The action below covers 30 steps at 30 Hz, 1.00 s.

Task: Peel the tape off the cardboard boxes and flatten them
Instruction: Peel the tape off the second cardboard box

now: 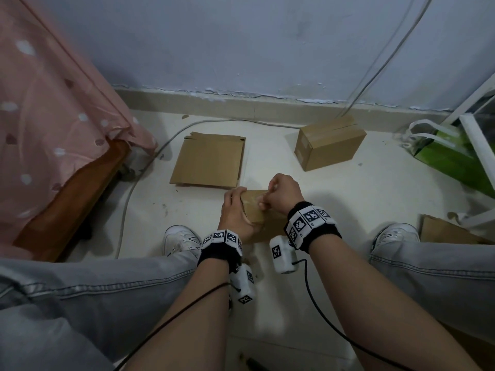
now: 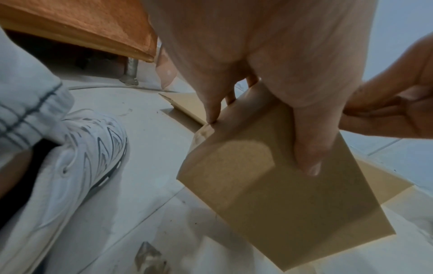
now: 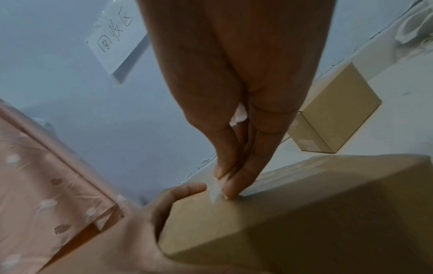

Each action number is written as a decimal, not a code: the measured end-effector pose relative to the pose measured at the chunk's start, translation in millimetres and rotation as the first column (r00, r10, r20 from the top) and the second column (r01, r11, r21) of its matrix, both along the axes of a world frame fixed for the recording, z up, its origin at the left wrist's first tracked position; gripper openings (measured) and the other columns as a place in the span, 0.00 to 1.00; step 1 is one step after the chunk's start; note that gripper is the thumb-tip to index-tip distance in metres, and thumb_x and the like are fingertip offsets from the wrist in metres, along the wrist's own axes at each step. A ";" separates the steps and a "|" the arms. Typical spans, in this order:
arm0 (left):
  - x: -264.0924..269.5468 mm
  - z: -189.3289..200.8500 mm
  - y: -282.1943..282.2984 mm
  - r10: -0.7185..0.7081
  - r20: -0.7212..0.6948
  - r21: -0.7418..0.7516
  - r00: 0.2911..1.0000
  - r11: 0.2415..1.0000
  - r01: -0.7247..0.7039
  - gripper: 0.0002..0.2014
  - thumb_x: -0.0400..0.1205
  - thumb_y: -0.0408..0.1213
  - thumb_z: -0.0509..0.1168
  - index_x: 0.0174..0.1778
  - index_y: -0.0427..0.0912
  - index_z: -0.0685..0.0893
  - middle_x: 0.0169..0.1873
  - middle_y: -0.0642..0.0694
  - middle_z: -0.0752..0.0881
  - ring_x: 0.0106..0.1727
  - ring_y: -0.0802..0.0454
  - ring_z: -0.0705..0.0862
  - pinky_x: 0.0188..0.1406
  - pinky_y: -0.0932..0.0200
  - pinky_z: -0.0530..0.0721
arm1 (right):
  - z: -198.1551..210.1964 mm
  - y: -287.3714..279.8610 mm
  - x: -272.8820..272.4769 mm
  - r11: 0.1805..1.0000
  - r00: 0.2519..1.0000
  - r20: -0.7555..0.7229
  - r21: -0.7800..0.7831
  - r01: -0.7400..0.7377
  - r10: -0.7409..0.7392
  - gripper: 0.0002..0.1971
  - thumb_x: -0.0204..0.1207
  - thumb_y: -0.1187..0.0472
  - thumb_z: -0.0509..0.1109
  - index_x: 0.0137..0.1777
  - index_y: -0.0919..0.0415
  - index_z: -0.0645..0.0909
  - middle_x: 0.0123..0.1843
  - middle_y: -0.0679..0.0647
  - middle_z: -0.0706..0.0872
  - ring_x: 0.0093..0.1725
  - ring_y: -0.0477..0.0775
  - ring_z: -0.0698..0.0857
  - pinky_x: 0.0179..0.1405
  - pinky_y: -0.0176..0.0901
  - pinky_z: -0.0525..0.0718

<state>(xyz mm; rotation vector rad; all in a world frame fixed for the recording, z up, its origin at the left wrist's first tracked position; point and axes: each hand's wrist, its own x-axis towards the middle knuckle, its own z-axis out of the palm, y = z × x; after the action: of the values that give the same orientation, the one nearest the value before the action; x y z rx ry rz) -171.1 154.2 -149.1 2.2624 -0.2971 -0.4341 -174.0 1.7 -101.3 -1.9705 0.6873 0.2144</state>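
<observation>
A small brown cardboard box (image 1: 254, 210) is held between my knees above the floor. My left hand (image 1: 235, 210) grips its left end, thumb on the near face (image 2: 306, 148) and fingers over the top edge. My right hand (image 1: 278, 195) pinches a strip of clear tape (image 3: 216, 192) at the box's top edge (image 3: 304, 204) between thumb and forefinger. A flattened box (image 1: 210, 160) lies on the floor beyond my hands. A taped, closed box (image 1: 328, 141) stands at the back right by the wall.
A bed with a pink spotted cover (image 1: 53, 116) and orange wooden frame (image 1: 69, 204) fills the left. Cables (image 1: 150, 167) run over the white floor. A green bag (image 1: 452, 153) and white rack (image 1: 479, 145) stand right. More cardboard (image 1: 450, 234) lies by my right shoe (image 1: 393, 235).
</observation>
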 end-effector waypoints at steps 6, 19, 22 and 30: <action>6.0 1.9 0.9 0.002 -0.004 -0.051 1.000 0.999 -0.002 0.53 0.58 0.42 0.85 0.76 0.53 0.64 0.71 0.53 0.63 0.66 0.52 0.74 0.64 0.61 0.74 | 6.6 -9.0 -0.9 0.994 0.995 0.032 0.056 0.089 -0.091 0.13 0.70 0.78 0.71 0.45 0.61 0.76 0.36 0.62 0.91 0.35 0.60 0.93 0.42 0.58 0.92; 9.4 -2.1 17.5 0.082 -0.178 -0.016 0.981 0.996 -0.086 0.54 0.59 0.40 0.86 0.78 0.52 0.62 0.69 0.48 0.64 0.67 0.48 0.72 0.72 0.49 0.76 | -18.0 -57.3 2.3 0.987 0.985 -0.073 -0.041 0.155 -0.158 0.13 0.72 0.55 0.76 0.49 0.57 0.75 0.53 0.59 0.86 0.52 0.61 0.88 0.55 0.60 0.88; 12.7 0.7 15.8 0.022 -0.253 0.115 0.967 0.993 0.008 0.56 0.63 0.43 0.85 0.82 0.50 0.57 0.73 0.44 0.60 0.72 0.42 0.71 0.74 0.50 0.73 | -31.8 -52.4 7.9 0.998 0.993 -0.108 -0.020 0.053 -0.055 0.14 0.77 0.54 0.67 0.55 0.63 0.74 0.53 0.62 0.88 0.48 0.63 0.88 0.45 0.58 0.89; 24.1 21.5 -11.4 -0.200 -0.214 0.545 0.956 0.788 0.286 0.51 0.65 0.54 0.79 0.81 0.50 0.60 0.77 0.41 0.65 0.79 0.40 0.64 0.78 0.30 0.58 | 3.4 -27.8 1.8 0.996 0.993 -0.074 0.010 -0.093 0.094 0.03 0.84 0.66 0.61 0.48 0.63 0.73 0.49 0.62 0.89 0.46 0.54 0.90 0.32 0.38 0.85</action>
<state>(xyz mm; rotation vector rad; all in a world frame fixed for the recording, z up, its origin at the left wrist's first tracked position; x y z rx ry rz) -147.0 142.7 -127.6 2.7694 -0.4320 -0.9272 -172.2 -26.1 -97.9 -1.9985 0.6417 0.3485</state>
